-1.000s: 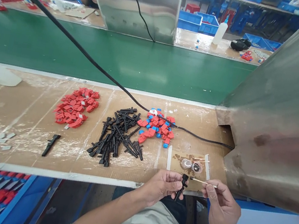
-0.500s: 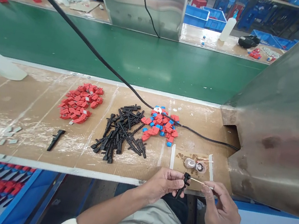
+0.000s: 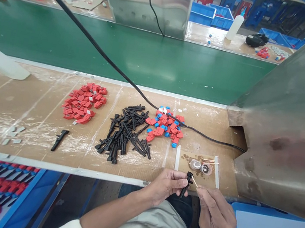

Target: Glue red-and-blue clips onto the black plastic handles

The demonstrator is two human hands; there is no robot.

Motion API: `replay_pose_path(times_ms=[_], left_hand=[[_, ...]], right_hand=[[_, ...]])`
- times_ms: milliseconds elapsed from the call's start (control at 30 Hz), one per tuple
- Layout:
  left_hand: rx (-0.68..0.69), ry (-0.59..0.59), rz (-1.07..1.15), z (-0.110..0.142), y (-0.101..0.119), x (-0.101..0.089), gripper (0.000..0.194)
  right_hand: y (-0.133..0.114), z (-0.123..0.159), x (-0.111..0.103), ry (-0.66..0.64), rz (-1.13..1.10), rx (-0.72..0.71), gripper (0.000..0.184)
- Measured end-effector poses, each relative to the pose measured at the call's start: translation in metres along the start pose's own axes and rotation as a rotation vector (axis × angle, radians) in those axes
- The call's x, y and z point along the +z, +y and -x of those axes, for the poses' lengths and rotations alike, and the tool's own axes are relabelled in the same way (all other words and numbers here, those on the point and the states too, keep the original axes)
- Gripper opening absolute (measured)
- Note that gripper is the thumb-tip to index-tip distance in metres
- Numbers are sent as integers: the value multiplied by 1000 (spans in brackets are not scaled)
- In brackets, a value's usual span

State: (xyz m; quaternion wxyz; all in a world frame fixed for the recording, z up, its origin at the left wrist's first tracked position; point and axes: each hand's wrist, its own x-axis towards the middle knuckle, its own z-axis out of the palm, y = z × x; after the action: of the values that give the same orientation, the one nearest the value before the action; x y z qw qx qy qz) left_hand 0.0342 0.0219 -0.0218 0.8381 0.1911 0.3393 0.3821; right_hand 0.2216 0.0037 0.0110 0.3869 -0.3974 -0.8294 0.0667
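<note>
My left hand (image 3: 167,185) pinches a small black toy gun (image 3: 186,185) upright at the table's front edge. Between the fingertips of my right hand (image 3: 217,214) is a thin wooden stick (image 3: 194,182), its tip at the upper part of the toy gun. Just beyond, two small round pots (image 3: 205,169) stand on a stained patch between white tape strips, with more sticks lying across one. A pile of black toy guns (image 3: 120,136) lies to the left, with red and blue plastic pieces (image 3: 165,126) beside it.
Red pieces (image 3: 85,102) are heaped further left, near a lone black toy gun (image 3: 59,140) and several grey chips (image 3: 13,134). A black cable (image 3: 104,55) crosses above the table. A metal housing (image 3: 289,126) stands at right; blue trays (image 3: 21,201) sit below the edge.
My right hand has moved left and slightly down, and the stick now slants up to the toy gun rather than lying nearly level. My left hand keeps its hold.
</note>
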Motion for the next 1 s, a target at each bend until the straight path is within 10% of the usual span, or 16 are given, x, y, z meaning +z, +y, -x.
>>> replay_pose_path(times_ms=[1000], left_hand=[[-60,-174,-177,11,21,-12,58]], right_hand=[[7,0,-4,-7,-323,326,18]])
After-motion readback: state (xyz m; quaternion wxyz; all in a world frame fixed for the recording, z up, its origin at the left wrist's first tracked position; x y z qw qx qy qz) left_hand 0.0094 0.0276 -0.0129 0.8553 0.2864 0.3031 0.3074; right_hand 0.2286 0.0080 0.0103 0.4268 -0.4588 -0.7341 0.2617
